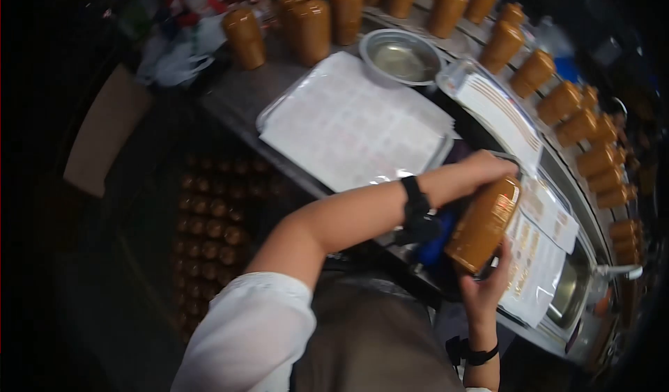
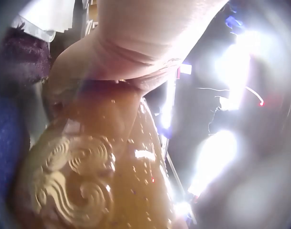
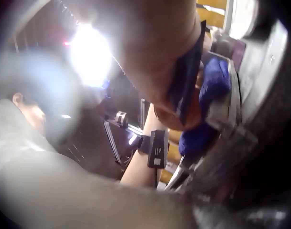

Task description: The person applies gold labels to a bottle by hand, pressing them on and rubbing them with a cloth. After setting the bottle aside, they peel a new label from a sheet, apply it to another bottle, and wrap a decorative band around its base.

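Tilted over the bench's edge is a glossy brown bottle (image 1: 484, 225) with a reddish label. My left hand (image 1: 484, 167) holds its upper end; in the left wrist view this hand (image 2: 140, 38) lies over the narrow end of the bottle (image 2: 131, 167), whose side carries a raised swirl pattern. Lower down, my right hand (image 1: 488, 287) grips the bottle near its base, thumb along the side. The right wrist view shows the right hand (image 3: 155, 52) close up, its fingertips hidden, with the left forearm's black wrist device (image 3: 158, 149) beyond.
Plastic-covered white sheets (image 1: 355, 120) lie left of the bottle, near a metal bowl (image 1: 403, 57) of liquid. Printed sheets (image 1: 536, 266) and a sink (image 1: 571, 291) are at the right. Several brown bottles (image 1: 310, 33) line the back; more stand low at left. Blue cloth (image 3: 214, 81) lies by the right hand.
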Motion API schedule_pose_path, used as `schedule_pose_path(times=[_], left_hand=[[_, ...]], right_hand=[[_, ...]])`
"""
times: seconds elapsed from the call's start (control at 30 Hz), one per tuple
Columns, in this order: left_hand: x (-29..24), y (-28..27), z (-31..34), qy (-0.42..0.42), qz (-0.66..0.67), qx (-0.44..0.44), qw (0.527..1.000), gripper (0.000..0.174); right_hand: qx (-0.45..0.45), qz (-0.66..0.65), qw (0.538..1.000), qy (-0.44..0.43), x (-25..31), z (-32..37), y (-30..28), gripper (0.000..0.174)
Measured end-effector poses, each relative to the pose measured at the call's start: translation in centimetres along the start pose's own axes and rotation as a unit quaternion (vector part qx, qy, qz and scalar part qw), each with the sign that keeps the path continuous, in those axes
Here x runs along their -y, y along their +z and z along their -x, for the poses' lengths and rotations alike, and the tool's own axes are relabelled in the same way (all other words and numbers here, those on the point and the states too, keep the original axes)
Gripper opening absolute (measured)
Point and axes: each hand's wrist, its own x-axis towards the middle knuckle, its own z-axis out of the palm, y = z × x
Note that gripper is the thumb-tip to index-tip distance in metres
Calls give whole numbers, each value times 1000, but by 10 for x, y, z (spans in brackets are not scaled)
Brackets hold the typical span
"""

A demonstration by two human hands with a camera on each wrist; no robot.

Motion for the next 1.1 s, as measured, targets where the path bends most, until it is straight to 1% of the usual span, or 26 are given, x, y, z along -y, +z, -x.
schedule_pose_path(times=[0.07, 0.13, 0.17, 0.2, 0.27, 0.3, 0.33, 0.37, 0.4, 0.43, 0.47, 0.5, 0.53, 0.57, 0.6, 0.67, 0.73, 0.8, 0.87, 0.9, 1.0, 1.1], left_hand=[[11, 8, -8, 16, 15, -91, 996, 21], [-1, 11, 22, 38, 81, -60, 994, 19], [-7, 10, 35, 39, 71, -55, 995, 20], [-11, 6, 54, 35, 63, -46, 996, 22], [-24, -22, 95, 85, 23, 10, 996, 28], [-58, -52, 149, 90, -32, -11, 995, 26], [-75, -67, 187, 147, -33, 3, 989, 24], [-84, -78, 220, 176, -66, -44, 981, 21], [-97, -86, 262, 175, -101, -99, 974, 18], [-110, -87, 300, 188, -156, -180, 953, 18], [-114, -93, 333, 204, -215, -249, 922, 22], [-111, -107, 360, 247, -274, -299, 880, 26], [-106, -110, 384, 243, -320, -354, 844, 20], [-97, -117, 395, 256, -418, -402, 774, 22], [-81, -127, 404, 261, -509, -441, 692, 23], [-29, -168, 419, 213, -567, -493, 625, 27], [42, -231, 430, 160, -578, -539, 591, 30], [125, -289, 437, 113, -566, -598, 556, 30], [202, -341, 442, 90, -546, -651, 519, 31], [226, -354, 442, 24, -524, -671, 525, 28], [289, -392, 436, -40, -518, -712, 474, 26], [314, -413, 425, -102, -500, -721, 468, 24]], right_hand=[[27, -70, 994, 74, 14, -5, -5, 94], [2, -154, 976, 154, 32, 5, -4, 91], [14, -131, 983, 130, 41, 10, -11, 91], [19, -196, 973, 123, 42, 18, -17, 95], [29, -184, 980, 69, 57, 18, -18, 95], [88, -182, 979, 9, 52, 15, -18, 94], [145, -172, 974, -3, 64, 0, -15, 92], [201, -161, 966, -17, 77, -16, -11, 92], [223, -101, 966, -81, 91, -33, 3, 89], [238, -45, 959, -147, 106, -51, 16, 87], [256, -27, 952, -166, 127, -65, 27, 87], [266, -49, 953, -135, 136, -74, 35, 87], [275, -75, 952, -107, 141, -80, 36, 88], [284, -120, 950, -38, 146, -84, 33, 90], [262, -131, 955, -43, 143, -84, 35, 90], [258, -95, 961, -32, 137, -82, 31, 89], [236, -94, 966, 43, 128, -74, 25, 86], [212, -79, 970, 86, 116, -61, 16, 85], [185, -61, 972, 132, 103, -52, 6, 84], [173, -51, 971, 155, 97, -48, 1, 83], [139, -29, 972, 186, 88, -44, -9, 81], [146, 8, 972, 186, 85, -53, -14, 81]])
